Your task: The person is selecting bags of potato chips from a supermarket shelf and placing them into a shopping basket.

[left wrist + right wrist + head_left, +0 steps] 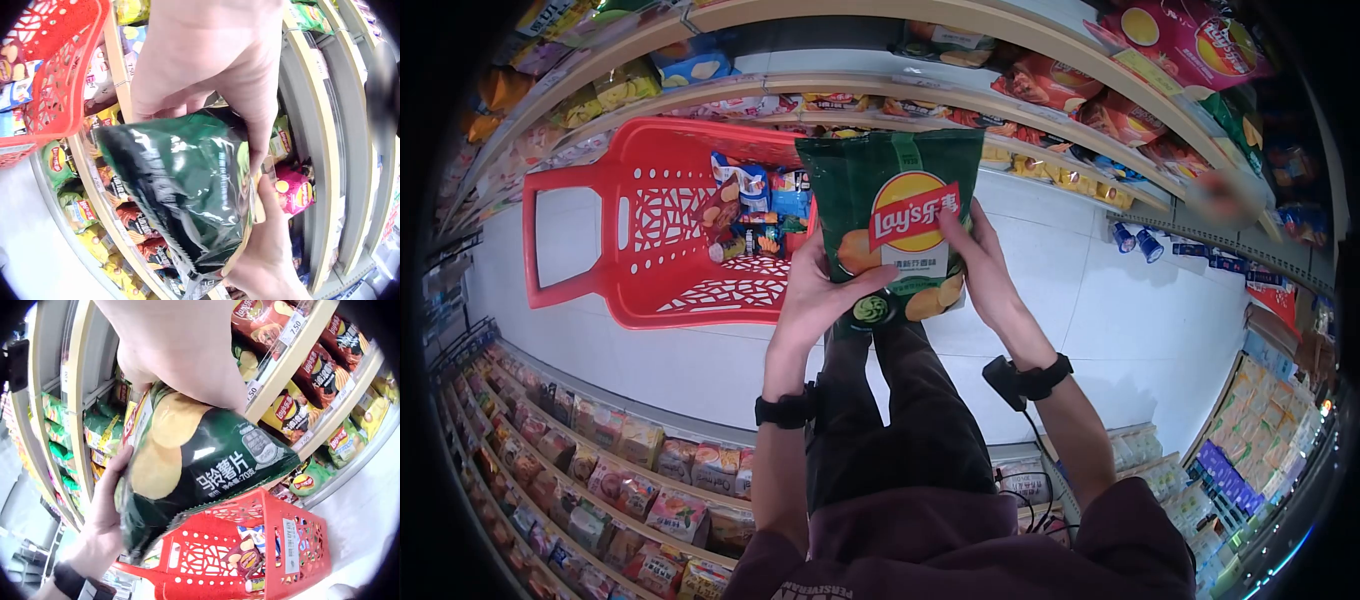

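- I am gripping the chip bag [895,210] with my left hand [815,290]. The thumb is pressing across the front, and the fingers are curling behind the lower left edge.
- I am clamping my right hand [985,265] on the bag's right edge, with the fingers lying spread over the front. The thumb is hidden behind, so I cannot tell how it lies.
- Counting: one green chip bag and two hands on it. I am holding it upright in the air before me, label facing me.
- Judgement: the step in hand is holding the bag up for a look. It is not yet set down anywhere.
- The red basket [580,180] is standing on the floor [1100,300] just beyond the bag. Counting: one basket. The packets [750,215] inside are too jumbled to count.
- Judgement: moving the bag there would be calling for lowering it forward and left over the rim, then loosening both hands.
- The shelves [1040,90] are running beyond, stocked with more snack bags than I can count.
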A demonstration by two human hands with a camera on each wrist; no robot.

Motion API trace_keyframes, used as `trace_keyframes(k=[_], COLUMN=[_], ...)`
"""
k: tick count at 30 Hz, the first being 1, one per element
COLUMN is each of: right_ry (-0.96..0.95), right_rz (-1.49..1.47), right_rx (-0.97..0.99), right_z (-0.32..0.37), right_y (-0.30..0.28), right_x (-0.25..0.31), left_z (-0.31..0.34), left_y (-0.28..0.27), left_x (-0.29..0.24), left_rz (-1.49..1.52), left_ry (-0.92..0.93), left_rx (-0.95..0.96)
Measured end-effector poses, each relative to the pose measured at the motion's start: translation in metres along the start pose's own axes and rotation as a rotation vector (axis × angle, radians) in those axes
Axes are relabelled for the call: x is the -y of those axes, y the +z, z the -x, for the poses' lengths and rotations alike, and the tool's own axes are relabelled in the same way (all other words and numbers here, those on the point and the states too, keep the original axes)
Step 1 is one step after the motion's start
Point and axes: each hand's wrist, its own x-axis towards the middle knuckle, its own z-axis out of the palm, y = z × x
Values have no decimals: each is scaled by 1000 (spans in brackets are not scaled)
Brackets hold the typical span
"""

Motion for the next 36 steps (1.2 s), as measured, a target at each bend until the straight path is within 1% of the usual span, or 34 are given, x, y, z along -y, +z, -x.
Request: trace_keyframes(k=[1,2,3,4,5,6,7,8,9,10,11,15,16,18,20,21,22,23,24,25,26,27,28,30,31,34,35,36], right_ry=[36,73,121,197,271,343,366,368,382,394,405,425,431,415,373,331,283,227,226,138,48,-1,-8,-21,-35,-91,-150,-209], right_rz=[-69,-138,-174,-303,-432,-559,-599,-847,-1001,-1113,-1209,-1365,-1381,-1371,-1297,-1189,-1035,-742,-426,-184,58,188,284,477,499,509,482,452], right_rx=[-83,-167,-158,-78,1,83,117,313,454,550,648,786,796,751,636,505,346,163,-14,-109,-204,-211,-213,-216,-184,-28,33,93], right_z=[-7,-13,-18,-20,-20,-19,-7,5,13,22,29,39,42,45,43,39,35,16,-3,-9,-11,-10,-6,4,10,29,37,45], right_y=[-4,-7,-9,-10,-12,-13,-3,0,2,3,3,-3,-5,-8,-11,-13,-15,-21,-27,-29,-30,-34,-32,-26,-22,-16,-12,-7], right_x=[-15,-27,-38,-36,-32,-29,-9,-7,-2,1,5,6,6,4,-1,-4,-10,-23,-35,-31,-29,-26,-18,-1,7,20,28,37], left_z=[3,7,11,14,16,19,25,28,30,31,32,34,34,33,33,33,33,31,30,27,28,26,23,16,12,-2,-2,-1], left_y=[5,10,15,20,31,40,47,54,59,66,73,85,86,87,84,81,77,72,66,61,59,59,58,55,53,47,40,36], left_x=[-5,-7,-8,-11,-16,-21,-25,-26,-23,-18,-17,-14,-13,-11,-10,-9,-8,-7,-6,-5,-8,-6,-1,20,28,33,34,33], left_rz=[-22,-70,-118,-164,86,81,75,69,-87,-137,-142,-216,-227,-251,-259,-263,-295,-327,-359,-372,-357,-307,-257,-145,-90,216,316,410], left_ry=[61,85,108,131,115,115,116,118,205,264,274,282,288,301,334,350,319,289,259,246,138,100,62,70,72,-78,-138,-68], left_rx=[14,-31,-75,-118,-109,-94,-79,-65,-47,-44,-35,25,19,6,-35,-55,-82,-109,-137,-137,-137,-160,-185,-214,-229,-311,-246,-104])
